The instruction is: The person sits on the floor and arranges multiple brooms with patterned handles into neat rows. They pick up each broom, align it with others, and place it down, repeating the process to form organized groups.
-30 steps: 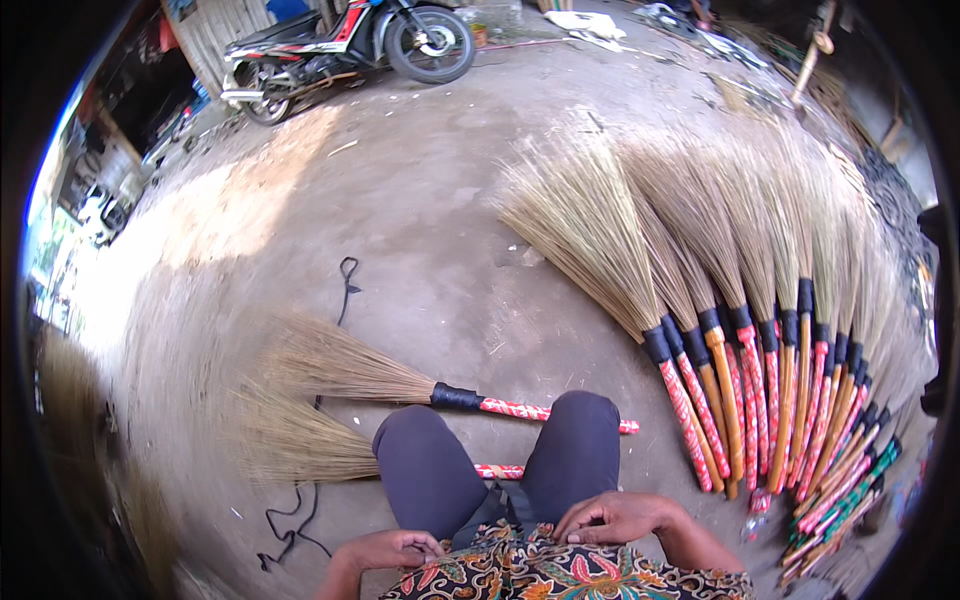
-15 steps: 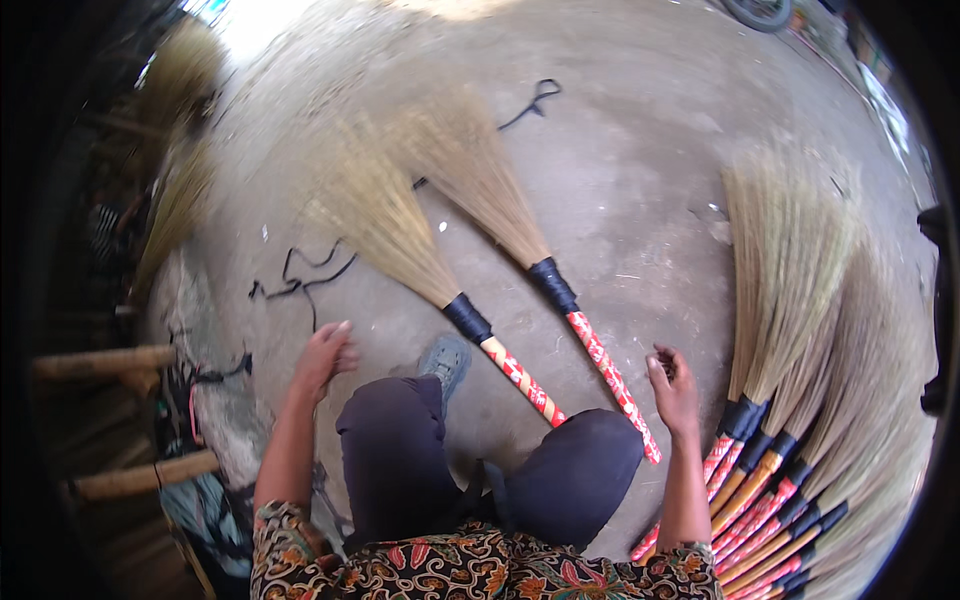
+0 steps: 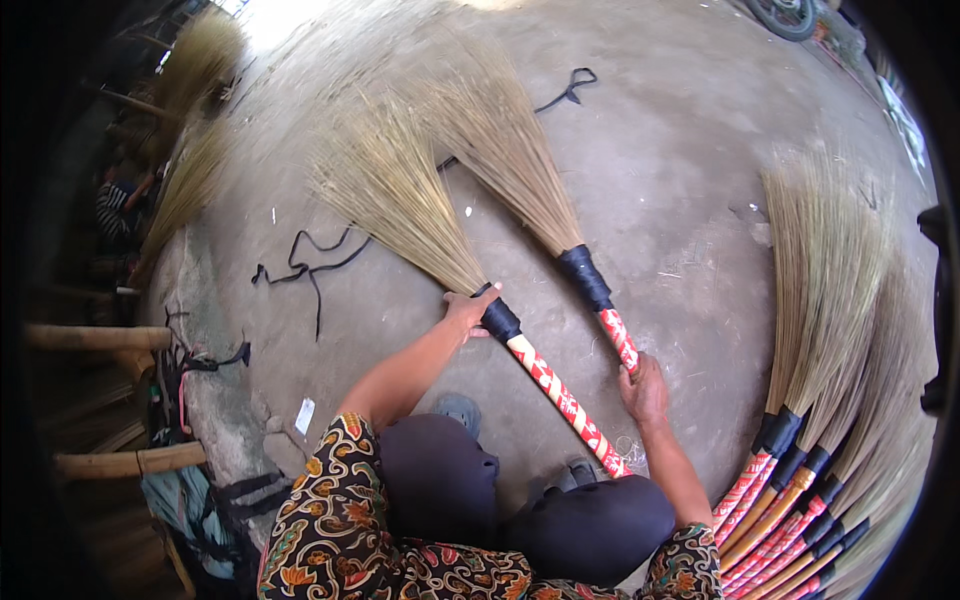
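Two straw brooms lie side by side on the floor, heads pointing away and handles toward me. The left broom has a red-and-pale patterned handle and a black-wrapped neck. My left hand grips it at that neck, thumb over the black wrap and fingers partly hidden beneath. On the right broom, my right hand is wrapped around the red-and-white handle, below the black binding. The lower end of that handle is hidden by my hand and forearm. A black cord runs under the straw heads, its looped end showing beyond them.
Several finished-looking brooms lie fanned in a pile at my right. Another part of the black cord lies left of the brooms. Bamboo poles jut from a raised ledge at left. Straw bundles and a person are farther back.
Both hands were apart from the brooms. The left has reached forward and right onto the left broom's neck; the right has moved slightly left and closed on the right broom's handle.
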A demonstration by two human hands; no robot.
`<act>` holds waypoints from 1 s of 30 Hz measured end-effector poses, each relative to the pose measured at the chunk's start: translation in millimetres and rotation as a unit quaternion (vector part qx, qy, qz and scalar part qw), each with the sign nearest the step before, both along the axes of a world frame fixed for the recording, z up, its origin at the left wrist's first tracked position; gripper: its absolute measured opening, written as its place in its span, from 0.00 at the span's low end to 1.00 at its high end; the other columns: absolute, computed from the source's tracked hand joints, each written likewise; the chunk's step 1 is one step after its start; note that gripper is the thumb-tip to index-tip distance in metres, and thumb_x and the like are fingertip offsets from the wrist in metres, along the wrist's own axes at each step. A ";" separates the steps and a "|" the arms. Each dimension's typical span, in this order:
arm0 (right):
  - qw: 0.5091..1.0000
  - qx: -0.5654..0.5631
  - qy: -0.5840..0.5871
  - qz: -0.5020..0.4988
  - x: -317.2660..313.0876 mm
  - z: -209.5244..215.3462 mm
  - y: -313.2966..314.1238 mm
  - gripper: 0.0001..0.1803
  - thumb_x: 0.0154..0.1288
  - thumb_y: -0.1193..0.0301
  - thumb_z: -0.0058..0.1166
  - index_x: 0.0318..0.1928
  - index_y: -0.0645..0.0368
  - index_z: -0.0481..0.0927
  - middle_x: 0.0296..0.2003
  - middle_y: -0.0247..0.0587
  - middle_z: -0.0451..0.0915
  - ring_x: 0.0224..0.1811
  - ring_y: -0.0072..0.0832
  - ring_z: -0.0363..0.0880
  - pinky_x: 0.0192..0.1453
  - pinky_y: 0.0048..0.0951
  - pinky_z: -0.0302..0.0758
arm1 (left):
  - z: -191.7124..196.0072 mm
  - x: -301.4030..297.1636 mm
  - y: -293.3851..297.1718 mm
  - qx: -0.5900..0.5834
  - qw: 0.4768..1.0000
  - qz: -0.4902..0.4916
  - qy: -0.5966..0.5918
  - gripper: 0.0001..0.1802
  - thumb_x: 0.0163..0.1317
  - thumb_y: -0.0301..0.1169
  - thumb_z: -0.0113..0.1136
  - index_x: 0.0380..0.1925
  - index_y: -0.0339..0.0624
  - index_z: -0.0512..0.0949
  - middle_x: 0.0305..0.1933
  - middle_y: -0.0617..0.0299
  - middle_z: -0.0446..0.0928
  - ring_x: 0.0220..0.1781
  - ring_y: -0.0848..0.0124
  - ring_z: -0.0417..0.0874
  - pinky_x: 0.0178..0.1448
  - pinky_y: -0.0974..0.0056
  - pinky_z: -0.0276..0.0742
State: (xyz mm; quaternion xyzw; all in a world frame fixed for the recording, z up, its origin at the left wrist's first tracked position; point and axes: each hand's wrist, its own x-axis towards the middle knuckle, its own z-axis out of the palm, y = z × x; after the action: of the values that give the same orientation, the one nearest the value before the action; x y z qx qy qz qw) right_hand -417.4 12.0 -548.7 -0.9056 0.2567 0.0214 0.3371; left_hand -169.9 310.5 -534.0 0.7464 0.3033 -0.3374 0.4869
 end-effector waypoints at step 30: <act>0.750 -0.311 0.262 -0.522 -268.0 3.7 -70.9 0.48 0.65 0.53 0.69 0.77 0.64 0.61 0.72 0.58 0.68 0.74 0.52 0.68 0.72 0.54 0.72 | -1.6 18.5 81.9 0.363 0.785 -0.184 -0.468 0.53 0.58 0.49 0.77 0.74 0.34 0.61 0.73 0.40 0.65 0.78 0.47 0.62 0.78 0.45 0.64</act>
State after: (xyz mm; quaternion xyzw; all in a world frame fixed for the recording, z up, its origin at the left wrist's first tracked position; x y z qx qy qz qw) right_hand -685.4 -59.0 -545.0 -0.6441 0.7602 -0.0027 -0.0849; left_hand -151.4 392.4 -535.6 0.9760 -0.0044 0.1050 0.1909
